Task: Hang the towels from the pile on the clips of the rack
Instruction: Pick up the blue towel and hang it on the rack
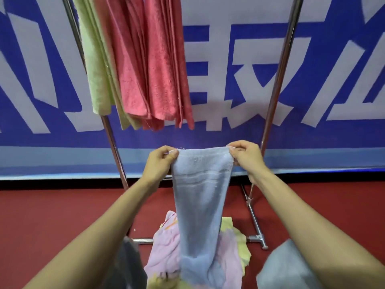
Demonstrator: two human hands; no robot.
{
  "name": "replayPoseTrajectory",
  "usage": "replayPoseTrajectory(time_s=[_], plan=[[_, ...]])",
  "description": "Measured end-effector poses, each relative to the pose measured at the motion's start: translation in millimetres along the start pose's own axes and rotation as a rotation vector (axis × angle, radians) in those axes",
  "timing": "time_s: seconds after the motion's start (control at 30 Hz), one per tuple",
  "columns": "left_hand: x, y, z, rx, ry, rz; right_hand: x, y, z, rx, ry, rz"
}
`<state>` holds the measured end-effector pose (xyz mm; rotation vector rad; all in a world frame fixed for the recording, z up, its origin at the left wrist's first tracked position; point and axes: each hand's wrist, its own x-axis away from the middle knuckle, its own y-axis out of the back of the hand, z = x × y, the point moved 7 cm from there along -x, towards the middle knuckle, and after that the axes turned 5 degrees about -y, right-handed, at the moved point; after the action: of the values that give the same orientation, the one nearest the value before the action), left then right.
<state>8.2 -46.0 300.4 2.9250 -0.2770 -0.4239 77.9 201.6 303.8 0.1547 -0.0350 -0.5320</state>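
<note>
Red towels [164, 65] hang above—blue towel [200, 197] covers the pile [164, 253].

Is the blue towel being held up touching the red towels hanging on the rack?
Apart. In the head view a band of banner shows between the red towels and the blue towel held below them.

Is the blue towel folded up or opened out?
Opened out. The light blue terry towel hangs long, its top edge pulled flat between left hand and right hand.
</note>
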Motion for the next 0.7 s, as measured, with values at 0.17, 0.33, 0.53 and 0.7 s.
replayPoseTrajectory(time_s=[0.17,0.33,0.53,0.7], plan=[[17.0,-22.8,49.0,0.011,0.148,0.181,3.9,0.9,-40.6,-0.162,-0.256,0.03],[15.8,-22.0,36.0,0.113,0.195,0.173,5.4,6.7,-42.6,-0.346,-0.378,0.082],[30.2,-16.2,40.8,0.388,0.445,0.209,28.0,-6.1,-41.0,-0.729,-0.535,0.2],[36.6,-13.3,51.4,0.467,0.517,0.097,37.4,-20.5,-45.7,-0.787,-0.561,0.197]])
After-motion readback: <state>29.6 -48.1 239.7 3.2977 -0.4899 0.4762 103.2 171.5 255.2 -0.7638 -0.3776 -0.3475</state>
